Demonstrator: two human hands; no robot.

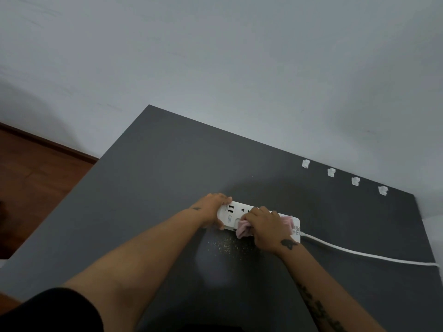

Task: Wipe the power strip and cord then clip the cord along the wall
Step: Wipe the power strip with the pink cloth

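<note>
Fingers of your left hand [212, 209] curl round the left end of the flat white plastic power strip [236, 212], gripping it. Fingers of your right hand [267, 227] bunch a pale pink cloth [243, 230], pressed on the strip's middle. Strip lies flat on the dark grey worktop [155, 178], USB ports at left. Pale specks [226, 245] scattered just in front. Thick white cord [359, 252] leaves the right end, trailing to the worktop's right edge. Four small white clips [331, 172] in a row along the far edge, beside the pale wall [215, 68].
</note>
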